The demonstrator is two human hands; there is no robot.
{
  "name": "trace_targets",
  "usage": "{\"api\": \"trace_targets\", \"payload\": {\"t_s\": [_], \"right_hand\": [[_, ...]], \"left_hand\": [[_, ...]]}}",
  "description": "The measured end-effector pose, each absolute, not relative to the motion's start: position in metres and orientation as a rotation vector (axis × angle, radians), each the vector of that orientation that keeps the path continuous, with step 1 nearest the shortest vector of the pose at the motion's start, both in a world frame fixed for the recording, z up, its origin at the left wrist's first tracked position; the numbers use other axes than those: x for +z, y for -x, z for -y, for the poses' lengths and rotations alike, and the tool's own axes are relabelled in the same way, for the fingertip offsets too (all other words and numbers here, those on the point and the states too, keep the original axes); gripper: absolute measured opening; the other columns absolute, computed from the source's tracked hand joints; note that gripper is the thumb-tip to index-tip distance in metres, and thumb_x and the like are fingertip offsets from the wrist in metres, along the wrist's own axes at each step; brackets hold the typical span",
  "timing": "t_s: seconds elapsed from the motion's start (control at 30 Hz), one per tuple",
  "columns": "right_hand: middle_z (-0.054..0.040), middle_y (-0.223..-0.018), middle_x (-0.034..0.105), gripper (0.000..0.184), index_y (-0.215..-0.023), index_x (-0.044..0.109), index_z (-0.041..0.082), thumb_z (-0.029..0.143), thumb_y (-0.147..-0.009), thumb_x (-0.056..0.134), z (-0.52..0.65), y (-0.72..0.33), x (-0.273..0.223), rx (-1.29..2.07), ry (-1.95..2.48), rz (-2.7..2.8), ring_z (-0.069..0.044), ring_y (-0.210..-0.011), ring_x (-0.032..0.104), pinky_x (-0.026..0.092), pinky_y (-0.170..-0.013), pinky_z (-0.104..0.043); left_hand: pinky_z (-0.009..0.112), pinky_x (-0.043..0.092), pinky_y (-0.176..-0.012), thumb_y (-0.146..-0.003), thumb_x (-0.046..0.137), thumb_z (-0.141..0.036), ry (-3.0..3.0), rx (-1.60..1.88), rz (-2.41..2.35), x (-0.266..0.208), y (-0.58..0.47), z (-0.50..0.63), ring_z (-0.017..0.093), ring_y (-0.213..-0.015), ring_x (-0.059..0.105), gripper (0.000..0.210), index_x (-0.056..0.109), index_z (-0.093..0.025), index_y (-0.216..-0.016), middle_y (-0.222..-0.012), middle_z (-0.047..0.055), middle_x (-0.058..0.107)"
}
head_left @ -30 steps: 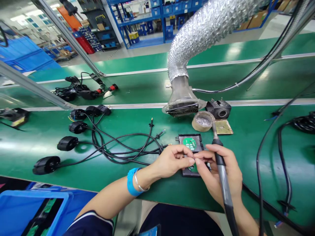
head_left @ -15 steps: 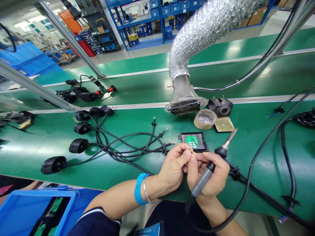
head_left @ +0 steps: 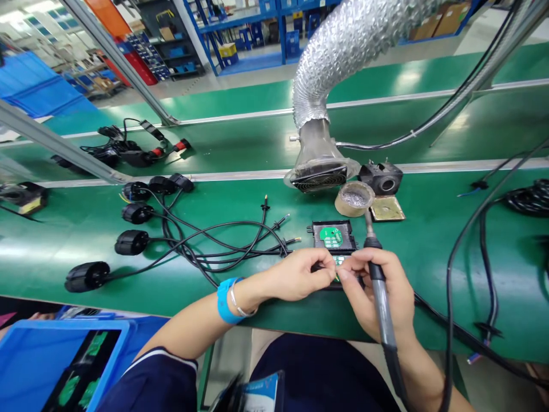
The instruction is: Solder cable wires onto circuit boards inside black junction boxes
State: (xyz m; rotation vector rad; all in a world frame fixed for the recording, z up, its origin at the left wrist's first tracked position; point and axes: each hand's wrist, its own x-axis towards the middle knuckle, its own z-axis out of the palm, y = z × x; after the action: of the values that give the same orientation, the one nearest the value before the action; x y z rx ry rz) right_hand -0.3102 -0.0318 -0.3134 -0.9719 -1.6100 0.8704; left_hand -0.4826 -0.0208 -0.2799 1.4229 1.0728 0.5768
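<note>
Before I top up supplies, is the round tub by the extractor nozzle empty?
Not empty: the round tub shows silvery material through its open top; how deep, I cannot tell.

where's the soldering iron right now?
In the head view, right of centre: the iron is in the right hand, its tip pointing away from the person, by the round pot and square pad.

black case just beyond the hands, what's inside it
A green circuit board with pale pads sits inside the black case. Nearer the person, a scrap of green shows, but the left hand and right hand cover what else lies there.
</note>
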Motion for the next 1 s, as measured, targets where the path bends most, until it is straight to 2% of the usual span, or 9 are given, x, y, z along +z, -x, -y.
{"api": "trace_targets", "payload": {"t_s": [0.07, 0.13, 0.27, 0.33, 0.4, 0.53, 0.77, 0.9, 1.0], "right_hand": [[0.0015, -0.080, 0.062, 0.028, -0.106, 0.049, 0.022, 0.018, -0.082, 0.063, 0.029, 0.305, -0.311, 0.863, 0.983, 1.752, -0.010, -0.068, 0.062, 0.053, -0.062, -0.021], [0.0018, -0.080, 0.063, 0.023, -0.102, 0.051, 0.022, 0.019, -0.083, 0.063, 0.025, 0.299, -0.312, 0.770, 0.988, 1.854, -0.009, -0.066, 0.061, 0.052, -0.062, -0.020], [0.0002, -0.086, 0.066, 0.021, -0.100, 0.055, 0.021, 0.018, -0.081, 0.065, 0.015, 0.286, -0.320, 0.436, 1.015, 1.895, -0.011, -0.071, 0.064, 0.053, -0.067, -0.022], [-0.0003, -0.088, 0.067, 0.022, -0.101, 0.056, 0.021, 0.017, -0.081, 0.065, 0.012, 0.281, -0.325, 0.310, 1.021, 1.919, -0.011, -0.073, 0.065, 0.053, -0.070, -0.023], [-0.0009, -0.090, 0.068, 0.023, -0.102, 0.057, 0.021, 0.016, -0.082, 0.064, 0.009, 0.278, -0.329, 0.249, 1.011, 1.973, -0.012, -0.075, 0.065, 0.052, -0.072, -0.025], [-0.0036, -0.088, 0.067, 0.021, -0.104, 0.056, 0.018, 0.019, -0.084, 0.061, 0.010, 0.285, -0.338, 0.141, 1.020, 2.131, -0.016, -0.076, 0.062, 0.049, -0.073, -0.029], [-0.0022, -0.082, 0.063, 0.014, -0.104, 0.055, 0.019, 0.021, -0.091, 0.049, 0.014, 0.304, -0.343, 0.231, 1.140, 2.299, -0.015, -0.074, 0.059, 0.040, -0.064, -0.026], [-0.0013, -0.079, 0.063, 0.013, -0.102, 0.055, 0.019, 0.018, -0.090, 0.049, 0.014, 0.302, -0.340, 0.231, 1.125, 2.295, -0.014, -0.070, 0.058, 0.040, -0.063, -0.026], [-0.0021, -0.083, 0.065, 0.014, -0.104, 0.054, 0.019, 0.018, -0.090, 0.051, 0.013, 0.300, -0.340, 0.210, 1.113, 2.293, -0.014, -0.073, 0.060, 0.042, -0.064, -0.026]], "left_hand": [[0.021, 0.033, -0.057, -0.081, 0.056, -0.027, -1.481, 0.364, -1.060, -0.280, 0.486, 0.017, 0.008, -0.061, 0.040, 0.014, 0.056, -0.013, -0.078, -0.067, -0.003, 0.049], [0.021, 0.034, -0.056, -0.083, 0.057, -0.031, -1.497, 0.323, -1.023, -0.281, 0.488, 0.017, 0.008, -0.061, 0.041, 0.018, 0.059, -0.013, -0.081, -0.069, -0.002, 0.051], [0.024, 0.045, -0.071, -0.081, 0.063, -0.026, -1.799, 0.705, -1.215, -0.290, 0.489, 0.024, 0.013, -0.080, 0.052, 0.026, 0.063, -0.014, -0.104, -0.099, 0.006, 0.058], [0.026, 0.047, -0.077, -0.084, 0.057, -0.020, -2.005, 0.813, -1.344, -0.295, 0.488, 0.029, 0.014, -0.086, 0.056, 0.020, 0.064, -0.015, -0.103, -0.098, 0.006, 0.060], [0.027, 0.049, -0.077, -0.087, 0.052, -0.017, -2.139, 0.748, -1.408, -0.298, 0.489, 0.031, 0.015, -0.087, 0.058, 0.019, 0.065, -0.017, -0.100, -0.098, 0.006, 0.061], [0.026, 0.050, -0.065, -0.089, 0.050, -0.021, -2.285, 0.427, -1.501, -0.301, 0.490, 0.028, 0.013, -0.077, 0.059, 0.021, 0.067, -0.020, -0.101, -0.109, 0.005, 0.056], [0.027, 0.048, -0.061, -0.088, 0.043, -0.017, -2.426, 0.223, -1.449, -0.298, 0.486, 0.021, 0.015, -0.074, 0.056, 0.023, 0.066, -0.016, -0.093, -0.093, 0.004, 0.053], [0.027, 0.046, -0.057, -0.088, 0.043, -0.017, -2.398, 0.106, -1.446, -0.291, 0.485, 0.021, 0.014, -0.068, 0.054, 0.020, 0.063, -0.016, -0.087, -0.089, 0.004, 0.053], [0.027, 0.045, -0.056, -0.090, 0.041, -0.019, -2.341, 0.061, -1.457, -0.289, 0.485, 0.022, 0.015, -0.065, 0.054, 0.022, 0.063, -0.017, -0.090, -0.086, 0.004, 0.054]]}}
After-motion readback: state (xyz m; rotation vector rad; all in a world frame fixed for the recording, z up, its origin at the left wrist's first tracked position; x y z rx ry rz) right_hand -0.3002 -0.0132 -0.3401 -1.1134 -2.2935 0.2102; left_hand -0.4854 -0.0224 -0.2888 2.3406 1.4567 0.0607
